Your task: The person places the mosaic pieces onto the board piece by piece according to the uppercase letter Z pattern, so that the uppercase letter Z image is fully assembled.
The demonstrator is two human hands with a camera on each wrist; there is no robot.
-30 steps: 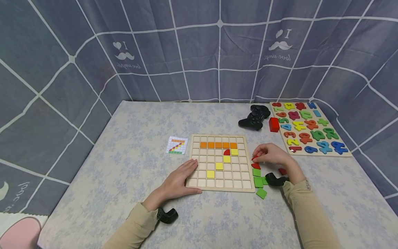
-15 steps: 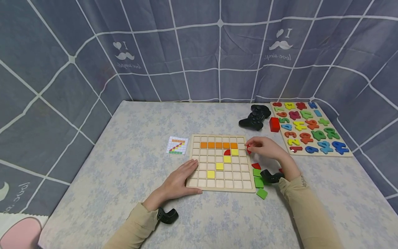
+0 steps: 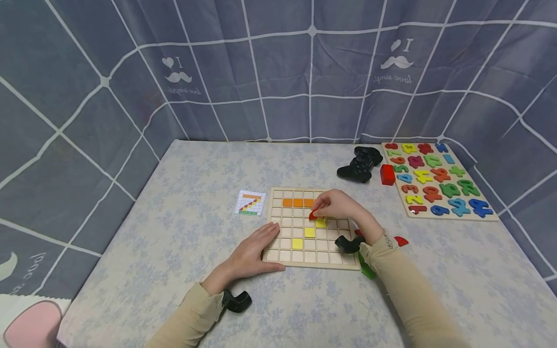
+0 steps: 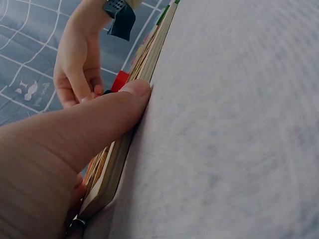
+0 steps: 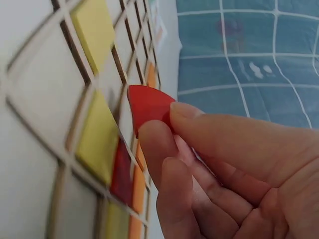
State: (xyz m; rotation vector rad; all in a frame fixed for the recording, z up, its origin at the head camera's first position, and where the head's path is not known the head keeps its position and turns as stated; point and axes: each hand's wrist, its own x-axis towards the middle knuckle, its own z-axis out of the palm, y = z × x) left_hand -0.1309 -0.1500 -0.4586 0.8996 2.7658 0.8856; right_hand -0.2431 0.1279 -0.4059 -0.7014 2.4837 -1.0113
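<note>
A wooden grid board (image 3: 322,256) lies on the table, with a row of orange tiles (image 3: 298,202) and a diagonal of yellow tiles (image 3: 309,232) set in its cells. My right hand (image 3: 337,205) pinches a red quarter-circle tile (image 5: 151,105) between thumb and fingertips, close over the upper middle of the grid. Another red tile (image 5: 121,174) sits in a cell beside a yellow one; in the head view the hand hides it. My left hand (image 3: 254,247) rests at the board's left side with fingers spread, its thumb (image 4: 107,112) along the near edge.
A printed pattern card (image 3: 250,203) lies left of the board. Green tiles (image 3: 367,269) and a loose red tile (image 3: 401,240) lie to the right, partly under the right forearm. Farther back are a black game controller (image 3: 360,164), a red block (image 3: 387,174) and a number-and-letter puzzle board (image 3: 452,213).
My right hand has carried the red quarter-circle tile from the loose tiles at right, leftward over the board. My left hand has stayed in place.
</note>
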